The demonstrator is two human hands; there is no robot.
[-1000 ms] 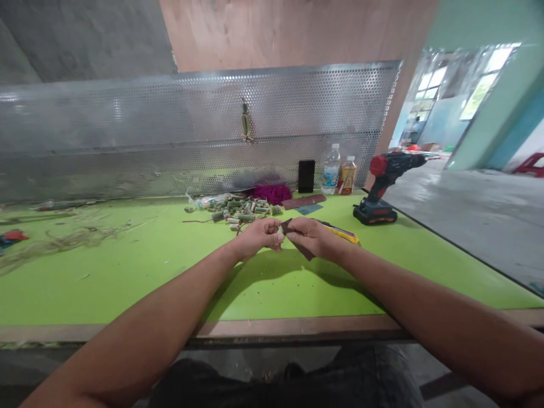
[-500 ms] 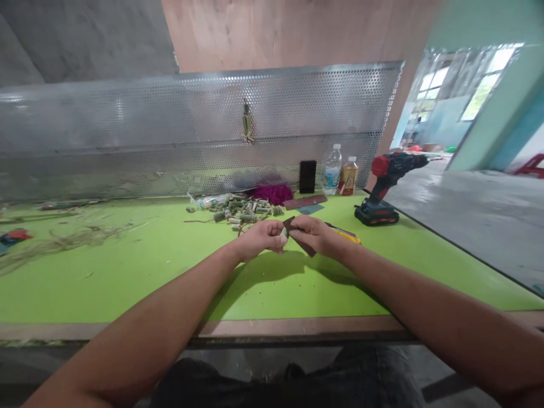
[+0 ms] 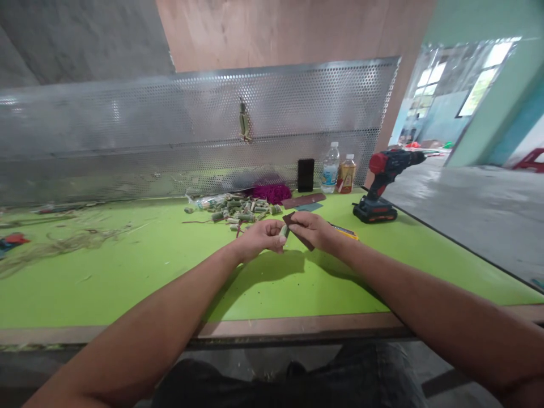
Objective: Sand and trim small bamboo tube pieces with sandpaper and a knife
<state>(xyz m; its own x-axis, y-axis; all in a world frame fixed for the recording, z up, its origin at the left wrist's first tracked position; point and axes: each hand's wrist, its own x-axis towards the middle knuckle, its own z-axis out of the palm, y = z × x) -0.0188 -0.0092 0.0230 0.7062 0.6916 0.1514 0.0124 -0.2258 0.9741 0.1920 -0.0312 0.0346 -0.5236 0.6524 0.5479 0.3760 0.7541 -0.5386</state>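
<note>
My left hand (image 3: 258,238) is closed in a pinch on a short green stalk piece (image 3: 284,231) above the green table (image 3: 127,272). My right hand (image 3: 313,229) is closed on a dark reddish-brown sheet (image 3: 297,233), which looks like sandpaper, held against the end of the stalk piece. The two hands touch at the table's middle. Just behind them lies a pile of several similar green stalk pieces (image 3: 240,209).
A red and black cordless drill (image 3: 381,187) stands at the right. Two bottles (image 3: 338,169), a black box (image 3: 306,174), a magenta tuft (image 3: 272,192) and more brown sheets (image 3: 303,200) sit by the perforated metal panel (image 3: 170,130). A yellow knife (image 3: 346,230) lies behind my right wrist. Fibre scraps (image 3: 59,241) lie left.
The stalk piece now shows more between my fingers, and my right hand with the sheet has shifted slightly up along it. The view has tilted a little.
</note>
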